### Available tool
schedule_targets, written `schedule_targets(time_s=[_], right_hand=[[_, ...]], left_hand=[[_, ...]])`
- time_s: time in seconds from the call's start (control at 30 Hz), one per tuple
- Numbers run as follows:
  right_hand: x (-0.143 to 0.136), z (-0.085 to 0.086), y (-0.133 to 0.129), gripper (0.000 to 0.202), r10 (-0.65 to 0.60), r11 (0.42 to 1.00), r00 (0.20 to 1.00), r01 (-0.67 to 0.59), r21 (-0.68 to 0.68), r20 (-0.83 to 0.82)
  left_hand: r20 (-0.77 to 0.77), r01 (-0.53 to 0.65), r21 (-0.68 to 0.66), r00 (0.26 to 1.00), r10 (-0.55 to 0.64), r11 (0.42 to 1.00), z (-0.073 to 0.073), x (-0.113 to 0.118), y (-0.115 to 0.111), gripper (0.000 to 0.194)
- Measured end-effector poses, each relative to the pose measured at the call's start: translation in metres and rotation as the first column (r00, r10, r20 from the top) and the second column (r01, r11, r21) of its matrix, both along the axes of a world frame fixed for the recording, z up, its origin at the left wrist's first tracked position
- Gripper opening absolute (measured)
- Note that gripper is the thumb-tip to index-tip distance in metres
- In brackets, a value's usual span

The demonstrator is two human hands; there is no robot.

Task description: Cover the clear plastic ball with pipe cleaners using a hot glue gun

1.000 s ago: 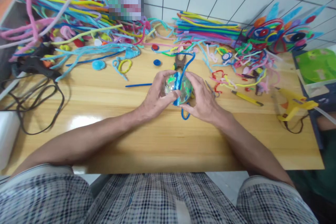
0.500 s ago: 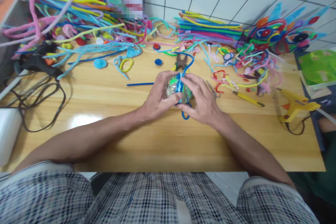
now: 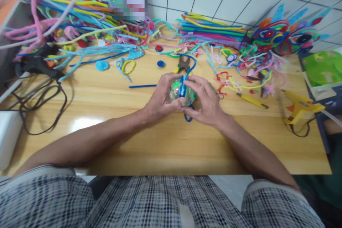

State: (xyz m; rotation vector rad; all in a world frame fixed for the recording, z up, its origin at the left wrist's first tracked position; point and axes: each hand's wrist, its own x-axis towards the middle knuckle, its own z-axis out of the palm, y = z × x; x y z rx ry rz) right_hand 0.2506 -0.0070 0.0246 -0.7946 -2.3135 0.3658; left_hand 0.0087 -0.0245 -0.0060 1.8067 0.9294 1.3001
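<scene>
Between my two hands is a clear, round ball point(image 3: 175, 92) with shiny green bits showing through it. A band of blue and light-blue pipe cleaner point(image 3: 182, 87) runs over its middle. My left hand point(image 3: 162, 96) is closed round the ball's left side, its thumb pressing near the band. My right hand point(image 3: 207, 101) grips the right side, fingertips at the band's top edge. One blue pipe cleaner end point(image 3: 192, 63) curves up beyond the ball, and a blue loop point(image 3: 188, 118) sticks out below. Pliers point(image 3: 184, 62) lie just behind the ball.
Pipe cleaners point(image 3: 211, 30) are heaped along the tiled wall. A black glue gun point(image 3: 40, 66) with a coiled cord lies left; a yellow glue gun point(image 3: 300, 105) and a yellow cutter point(image 3: 252, 100) lie right. Decorated masks point(image 3: 269, 35) stand at back right, near a green-topped box point(image 3: 324, 66).
Both hands keep their hold on the ball. The upper blue pipe cleaner end has shifted slightly left, and my right fingers have moved a little on the band.
</scene>
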Motion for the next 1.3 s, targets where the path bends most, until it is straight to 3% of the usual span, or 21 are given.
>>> schedule_targets(time_s=[0.2, 0.5, 0.67, 0.93, 1.17, 1.3], right_hand=[[0.0, 0.001, -0.001, 0.085, -0.006, 0.999, 1.0, 0.006, -0.036, 0.017], [-0.002, 0.0, -0.001, 0.083, -0.02, 1.0, 0.999, 0.02, 0.021, 0.031], [-0.002, -0.001, -0.001, 0.083, -0.025, 0.999, 0.999, 0.026, -0.027, 0.032], [-0.001, -0.005, 0.001, 0.098, -0.013, 0.999, 1.0, 0.013, -0.03, 0.016], [0.0, -0.006, 0.003, 0.091, 0.002, 0.999, 1.0, -0.002, 0.04, 0.015], [-0.002, -0.006, 0.002, 0.088, 0.004, 0.999, 1.0, -0.005, 0.047, 0.017]], left_hand=[[0.01, 0.029, -0.04, 1.0, -0.028, 0.999, 0.003, -0.002, 0.0, 0.066], [0.008, 0.03, -0.054, 1.0, -0.029, 0.998, 0.006, -0.003, -0.001, 0.062], [0.007, 0.022, -0.086, 1.0, -0.021, 0.996, 0.009, -0.003, -0.002, 0.064], [-0.014, -0.025, -0.019, 1.0, 0.024, 1.0, 0.004, 0.002, -0.005, 0.067], [-0.109, -0.021, 0.18, 0.993, 0.042, 0.984, 0.007, 0.0, -0.001, 0.072], [-0.073, -0.018, 0.068, 0.997, 0.023, 0.998, 0.012, -0.003, -0.003, 0.065]])
